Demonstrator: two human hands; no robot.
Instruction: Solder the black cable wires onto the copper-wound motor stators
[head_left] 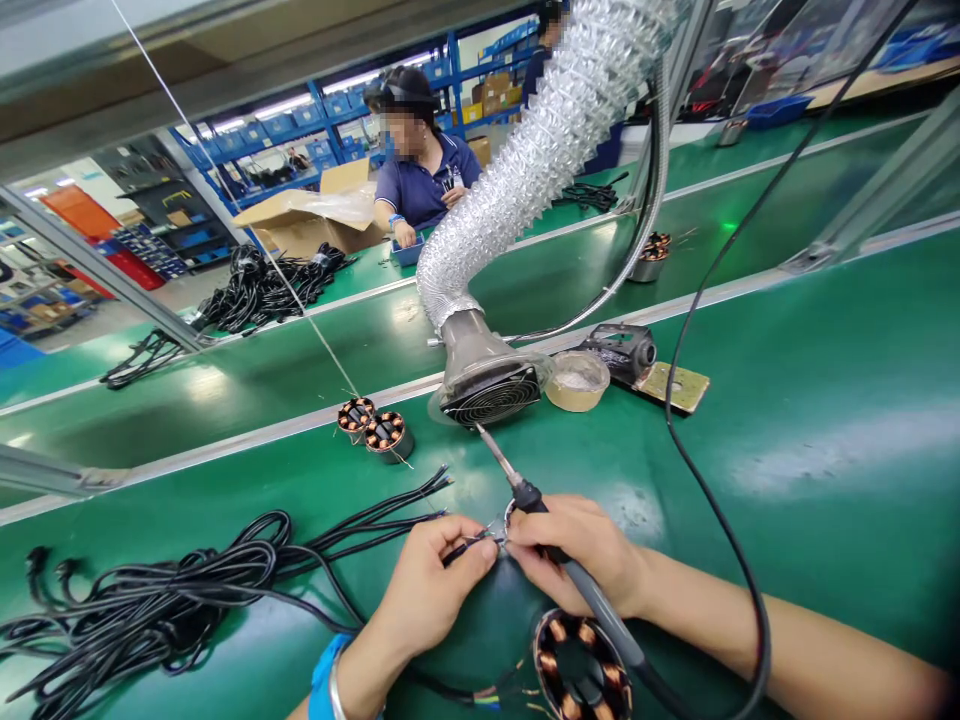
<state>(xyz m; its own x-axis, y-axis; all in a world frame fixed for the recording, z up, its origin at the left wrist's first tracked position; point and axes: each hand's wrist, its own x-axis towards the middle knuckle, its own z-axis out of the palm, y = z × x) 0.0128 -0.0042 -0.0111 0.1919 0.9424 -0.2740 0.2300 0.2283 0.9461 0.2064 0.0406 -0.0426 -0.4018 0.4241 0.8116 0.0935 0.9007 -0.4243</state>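
My left hand (427, 590) is closed in a pinch on a thin black cable end (459, 548) at the middle of the green bench. My right hand (581, 550) is closed around a soldering iron (517, 488), its metal tip pointing up and away from me, and its fingers also pinch small wire ends beside the left hand's. The two hands nearly touch at the wires. A motor stator with copper windings (579, 668) lies just below my right wrist, with coloured leads running from it.
A bundle of black power cables (150, 600) lies at the left. Two more stators (375, 425) stand behind. A fume extractor hose (525, 170) ends in a fan grille (491, 392), beside a tape roll (577, 380). A person sits across the conveyor.
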